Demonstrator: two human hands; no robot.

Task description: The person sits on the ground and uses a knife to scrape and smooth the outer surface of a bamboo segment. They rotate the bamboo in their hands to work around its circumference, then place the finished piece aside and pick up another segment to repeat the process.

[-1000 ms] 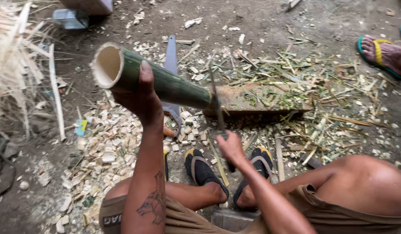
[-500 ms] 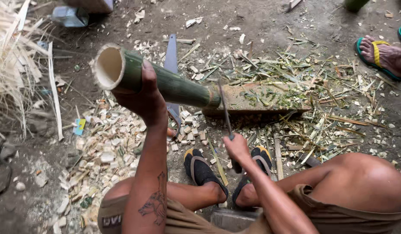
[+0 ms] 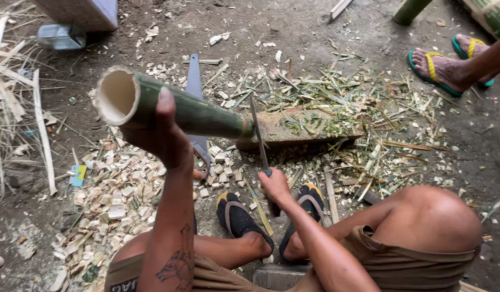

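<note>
**Bamboo on the block, blade at its far end**

Gripping a green bamboo tube [image 3: 179, 111] from beneath, the left hand [image 3: 160, 135] is wrapped round it with the thumb lying over the top, holding it tilted so its open, pale end points toward ten o'clock. The tube's far end rests on a wooden chopping block [image 3: 309, 130] near the centre of the view. The right hand [image 3: 274, 186], at about six o'clock from the block, is closed round the handle of a long knife [image 3: 259, 135] whose thin blade stands up against the tube's lower end.

What could go wrong, as I judge it: the tube is round and smooth-skinned, so a stroke landing off-centre could glance off and slide toward the holding arm. The block sits on loose chips and shavings [image 3: 115, 200], which may let it shift under a blow. The person's sandalled feet [image 3: 271, 221] lie at six o'clock just below the blade, inside the path of a slip. Another person's foot in a green-and-yellow sandal [image 3: 439, 67] stands at two o'clock, well apart.

Hard to make out: whether the blade's edge is touching the bamboo or just beside it, since it is seen nearly edge-on. The knife's handle is hidden within the fist. A flat grey saw-like blade [image 3: 193, 81] lies on the ground, partly covered by the tube. The bamboo pieces at the top right corner are cut off.
</note>
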